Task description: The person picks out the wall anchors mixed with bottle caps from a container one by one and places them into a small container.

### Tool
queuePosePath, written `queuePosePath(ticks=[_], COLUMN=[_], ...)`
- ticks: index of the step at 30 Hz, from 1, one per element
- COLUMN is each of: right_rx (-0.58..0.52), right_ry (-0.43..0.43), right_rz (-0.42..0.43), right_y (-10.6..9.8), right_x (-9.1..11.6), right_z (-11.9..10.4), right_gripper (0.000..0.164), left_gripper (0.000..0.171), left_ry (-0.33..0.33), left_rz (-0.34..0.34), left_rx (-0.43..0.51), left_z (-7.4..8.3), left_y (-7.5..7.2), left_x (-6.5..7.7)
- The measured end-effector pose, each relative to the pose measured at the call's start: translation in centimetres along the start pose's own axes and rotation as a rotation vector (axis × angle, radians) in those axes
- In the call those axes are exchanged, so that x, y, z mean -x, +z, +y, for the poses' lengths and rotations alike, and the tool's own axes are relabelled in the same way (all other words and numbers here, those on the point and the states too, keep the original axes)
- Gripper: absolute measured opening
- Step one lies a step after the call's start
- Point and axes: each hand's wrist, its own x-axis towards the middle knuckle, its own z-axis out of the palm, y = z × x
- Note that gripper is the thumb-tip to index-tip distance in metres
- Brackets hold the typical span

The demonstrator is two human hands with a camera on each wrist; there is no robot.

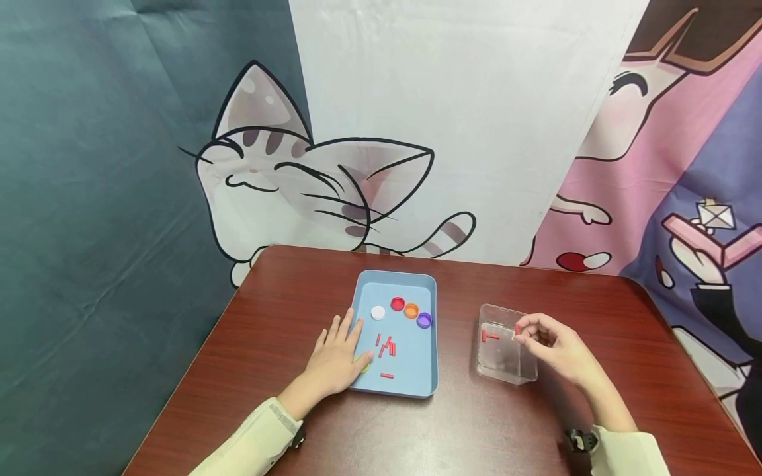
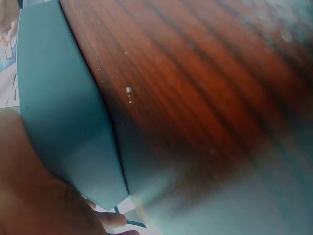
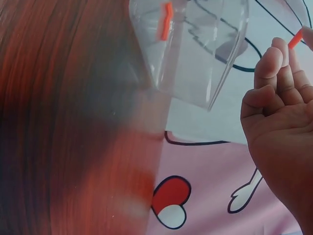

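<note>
My right hand (image 1: 556,344) pinches a small red stick (image 1: 516,328) between thumb and fingertips, over the right side of a clear plastic box (image 1: 505,378). The right wrist view also shows this hand (image 3: 279,107) with the stick's orange-red end at its fingertips. Two more red sticks (image 1: 491,336) lie in the box. My left hand (image 1: 333,360), fingers spread and straight, rests on the left edge of a blue tray (image 1: 417,370). Its thumb partly covers a yellow-green round cap (image 1: 365,368). Several red sticks (image 1: 387,346) are scattered on the tray.
Toward the tray's far end sit a white cap (image 1: 378,313), a red cap (image 1: 397,303), an orange cap (image 1: 411,310) and a purple cap (image 1: 424,320). Tray and box stand apart on a dark wooden table (image 1: 458,423). A cartoon-printed cloth (image 1: 464,119) hangs behind it.
</note>
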Motion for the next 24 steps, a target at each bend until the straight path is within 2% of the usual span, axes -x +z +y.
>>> queuePosePath(ticks=[24], right_rx=[0.057], right_ry=[0.107], right_rz=[0.003], right_y=[-1.4], right_x=[-0.4], right_z=[2.5], right_gripper=[0.021], left_gripper=[0.076], left_ry=[0.003], left_rz=[-0.009], left_rx=[0.01], left_z=[0.1], left_y=[-0.2], left_x=[0.1])
